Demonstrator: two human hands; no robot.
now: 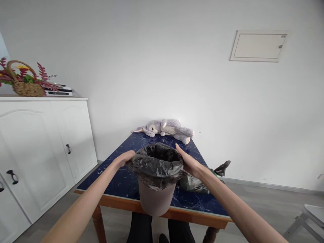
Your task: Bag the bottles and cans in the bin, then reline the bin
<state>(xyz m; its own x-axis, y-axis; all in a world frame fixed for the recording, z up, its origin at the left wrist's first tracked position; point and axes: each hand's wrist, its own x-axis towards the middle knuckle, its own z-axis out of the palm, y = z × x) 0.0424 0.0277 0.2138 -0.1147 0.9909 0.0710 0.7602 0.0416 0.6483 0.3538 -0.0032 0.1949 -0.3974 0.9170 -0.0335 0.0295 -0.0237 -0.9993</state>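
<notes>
A pinkish-grey trash can stands upright before me, its base overlapping the table's front edge in view. A black plastic bag lines it, folded over the rim and hanging loosely around the outside. My left hand grips the left side of the rim, its fingertips partly hidden by the bag. On the opposite side, my right hand presses against the bag-covered rim, with one digit pointing up along it. Behind my right forearm lies a filled, knotted black garbage bag on the table.
A grey-purple plush rabbit lies at the far end of the blue marbled table, against the wall. White cabinets stand left, topped by a flower basket. Part of a light-coloured stool shows at lower right.
</notes>
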